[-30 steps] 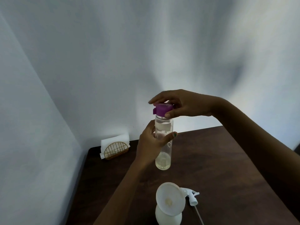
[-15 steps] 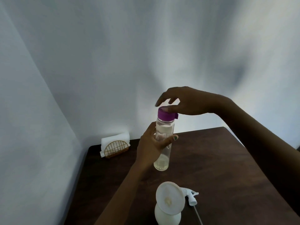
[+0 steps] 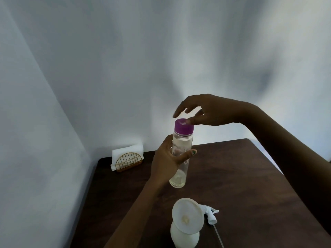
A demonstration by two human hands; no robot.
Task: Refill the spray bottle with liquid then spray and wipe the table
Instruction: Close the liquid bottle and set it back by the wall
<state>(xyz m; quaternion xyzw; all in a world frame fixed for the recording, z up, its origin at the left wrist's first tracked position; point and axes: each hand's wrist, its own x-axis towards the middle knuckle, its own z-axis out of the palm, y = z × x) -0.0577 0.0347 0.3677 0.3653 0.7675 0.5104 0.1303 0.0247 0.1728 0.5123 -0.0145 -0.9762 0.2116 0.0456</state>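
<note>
My left hand (image 3: pixel 166 162) is wrapped around a clear bottle (image 3: pixel 179 176), holding it slightly tilted above the dark wooden table (image 3: pixel 236 176). The bottle has a purple cap (image 3: pixel 184 126) and pale liquid low in it. Just above the cap hovers my right hand (image 3: pixel 211 111), fingers spread, with the thumb tip at the cap's right edge. At the near edge stands the white spray bottle (image 3: pixel 184 237) with a white funnel (image 3: pixel 187 216) in its neck. Its spray head (image 3: pixel 211 214), tube attached, lies on the table to the right of it.
A gold wire napkin holder (image 3: pixel 128 161) with white napkins stands at the table's back left corner, against the wall. White walls close off the table at the back and left. My right forearm crosses above the table's right side.
The purple cap has turned on the bottle, its side tab swinging from left to right and out of sight. My right fingers have lifted off the cap and spread.
</note>
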